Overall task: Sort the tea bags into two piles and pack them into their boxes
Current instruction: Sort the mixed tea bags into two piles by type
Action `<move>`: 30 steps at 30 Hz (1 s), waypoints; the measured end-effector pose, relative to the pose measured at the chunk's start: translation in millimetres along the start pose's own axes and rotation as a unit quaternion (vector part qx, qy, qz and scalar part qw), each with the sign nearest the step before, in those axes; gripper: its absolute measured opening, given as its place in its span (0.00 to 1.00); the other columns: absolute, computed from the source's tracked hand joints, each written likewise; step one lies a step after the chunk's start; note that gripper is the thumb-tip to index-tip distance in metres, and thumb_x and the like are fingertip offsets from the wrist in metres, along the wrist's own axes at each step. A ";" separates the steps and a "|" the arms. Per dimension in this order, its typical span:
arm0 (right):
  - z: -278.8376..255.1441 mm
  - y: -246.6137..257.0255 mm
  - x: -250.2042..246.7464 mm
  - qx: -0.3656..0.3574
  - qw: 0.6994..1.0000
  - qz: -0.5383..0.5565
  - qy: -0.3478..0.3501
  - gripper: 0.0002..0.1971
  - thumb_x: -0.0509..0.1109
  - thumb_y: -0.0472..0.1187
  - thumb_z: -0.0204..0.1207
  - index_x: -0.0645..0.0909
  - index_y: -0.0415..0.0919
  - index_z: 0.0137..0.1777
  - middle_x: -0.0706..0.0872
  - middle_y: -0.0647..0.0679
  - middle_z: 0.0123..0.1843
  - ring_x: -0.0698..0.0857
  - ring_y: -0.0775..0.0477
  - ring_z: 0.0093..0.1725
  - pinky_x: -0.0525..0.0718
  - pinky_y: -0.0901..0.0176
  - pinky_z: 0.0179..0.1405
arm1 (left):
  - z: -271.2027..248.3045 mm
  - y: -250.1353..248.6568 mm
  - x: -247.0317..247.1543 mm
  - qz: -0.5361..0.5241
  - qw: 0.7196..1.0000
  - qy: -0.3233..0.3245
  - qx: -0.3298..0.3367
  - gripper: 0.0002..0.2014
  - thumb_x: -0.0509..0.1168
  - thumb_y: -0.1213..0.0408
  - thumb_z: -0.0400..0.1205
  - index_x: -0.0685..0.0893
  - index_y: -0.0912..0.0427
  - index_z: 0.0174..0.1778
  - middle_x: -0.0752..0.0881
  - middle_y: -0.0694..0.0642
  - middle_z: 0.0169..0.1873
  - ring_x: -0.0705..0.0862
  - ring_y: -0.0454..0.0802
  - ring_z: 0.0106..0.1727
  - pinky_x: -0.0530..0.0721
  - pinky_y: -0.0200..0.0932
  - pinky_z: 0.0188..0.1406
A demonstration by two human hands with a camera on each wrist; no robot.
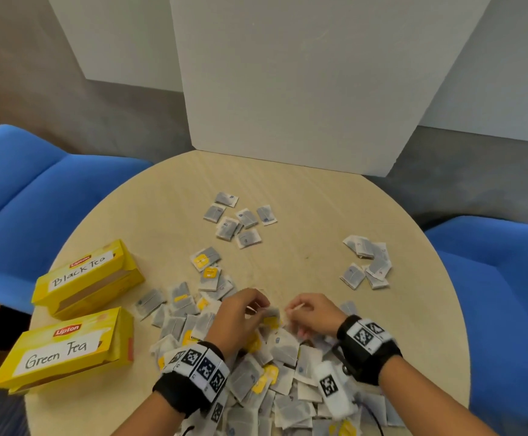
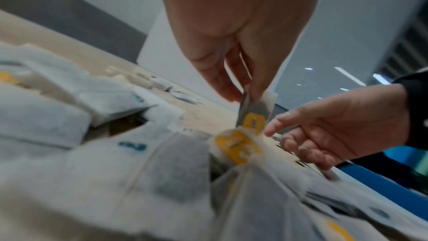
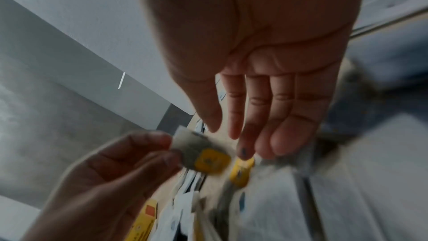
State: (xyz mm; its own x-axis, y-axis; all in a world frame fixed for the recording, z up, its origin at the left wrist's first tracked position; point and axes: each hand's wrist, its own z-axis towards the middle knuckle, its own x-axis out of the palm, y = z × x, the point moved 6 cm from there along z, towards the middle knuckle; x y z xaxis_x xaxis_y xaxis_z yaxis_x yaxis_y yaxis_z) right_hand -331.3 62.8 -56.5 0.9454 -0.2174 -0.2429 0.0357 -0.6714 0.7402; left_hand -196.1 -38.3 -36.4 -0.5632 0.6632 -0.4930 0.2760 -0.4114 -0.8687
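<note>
Round wooden table (image 1: 288, 190), lower frame: a mixed heap of tea bags (image 1: 275, 366). Left hand (image 1: 240, 316) pinches a yellow-tagged bag (image 2: 253, 114) by its top edge; right hand (image 1: 313, 313) hangs open, fingers loose. Bags look light, limp and tearable; grip the edge. Left-frame boxes (image 1: 89, 276) read "Lipton", "Black Tea", "Green Tea".
</note>
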 end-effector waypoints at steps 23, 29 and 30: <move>-15.7 -9.2 -1.7 -0.063 0.979 0.188 -0.043 0.10 0.70 0.23 0.74 0.80 0.37 0.50 0.83 0.44 0.38 0.87 0.50 0.26 0.88 0.62 0.30 | -1.9 8.9 29.8 -0.062 0.992 0.062 -0.090 0.23 0.68 0.54 0.80 0.71 0.49 0.71 0.81 0.48 0.48 0.84 0.42 0.44 0.81 0.32 0.41; -15.9 -15.3 -6.0 -0.055 0.985 0.140 -0.088 0.09 0.71 0.25 0.74 0.77 0.37 0.49 0.87 0.38 0.39 0.84 0.50 0.26 0.86 0.58 0.29 | 17.6 11.0 18.3 -0.058 0.992 0.012 -0.114 0.18 0.67 0.70 0.80 0.68 0.53 0.59 0.80 0.53 0.38 0.82 0.47 0.32 0.81 0.39 0.32; -15.7 -18.8 -11.3 -0.049 0.985 0.121 -0.110 0.09 0.71 0.26 0.74 0.78 0.38 0.49 0.87 0.39 0.41 0.84 0.49 0.27 0.84 0.56 0.30 | 27.5 13.0 9.5 -0.041 0.992 -0.013 -0.119 0.17 0.66 0.70 0.80 0.66 0.55 0.57 0.80 0.53 0.37 0.82 0.49 0.32 0.80 0.40 0.32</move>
State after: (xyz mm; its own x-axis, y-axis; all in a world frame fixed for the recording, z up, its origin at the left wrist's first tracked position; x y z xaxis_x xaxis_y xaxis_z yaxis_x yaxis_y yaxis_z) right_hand -337.6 89.0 -57.9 0.8377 -0.5180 -0.1732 -0.1410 -0.5114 0.8477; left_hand -219.2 -54.5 -51.0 -0.6100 0.6712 -0.4213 0.4023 -0.1957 -0.8943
